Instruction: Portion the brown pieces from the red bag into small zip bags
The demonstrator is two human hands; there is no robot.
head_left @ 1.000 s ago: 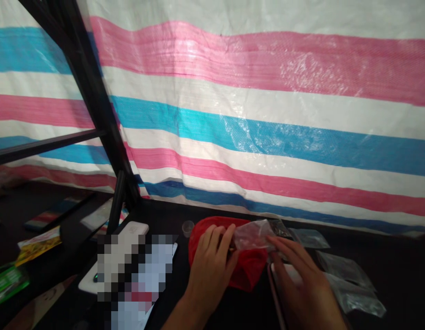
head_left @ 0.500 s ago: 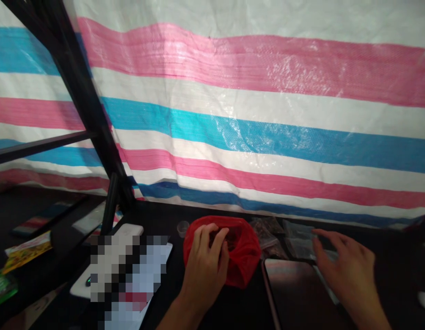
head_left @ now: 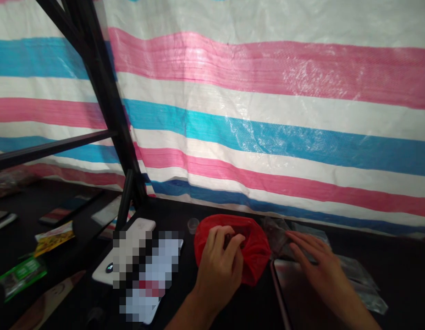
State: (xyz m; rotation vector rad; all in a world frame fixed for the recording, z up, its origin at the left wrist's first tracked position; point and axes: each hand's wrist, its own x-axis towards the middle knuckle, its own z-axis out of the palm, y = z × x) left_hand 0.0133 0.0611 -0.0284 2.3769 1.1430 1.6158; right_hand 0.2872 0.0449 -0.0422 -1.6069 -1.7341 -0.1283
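Observation:
My left hand [head_left: 222, 266] is over the mouth of a red plastic bag [head_left: 256, 256], which stands rolled open like a bowl. Its fingers are curled down, and a small dark brown piece [head_left: 227, 239] shows between them; what exactly it is I cannot make out. To the right, my right hand [head_left: 322, 270] stretches its fingers leftward above a black tablet [head_left: 298, 293]. Its fingertips are at small clear bags with dark contents [head_left: 279, 233]; whether they touch is unclear. Flat clear plastic bags [head_left: 361, 277] lie beyond and beside this hand.
A small clear cup [head_left: 193, 225] stands left of the red bag. Two phones lie further left, one white [head_left: 143, 225], one with a lit screen [head_left: 173, 256]. Yellow [head_left: 56, 238] and green [head_left: 21, 277] snack packets lie past a black metal post [head_left: 109, 101]. Striped sheeting [head_left: 267, 101] hangs behind.
The view has swung left. My right hand has moved left, from the flat clear bags to the filled ones, its fingers straighter. My left hand stays at the red bag.

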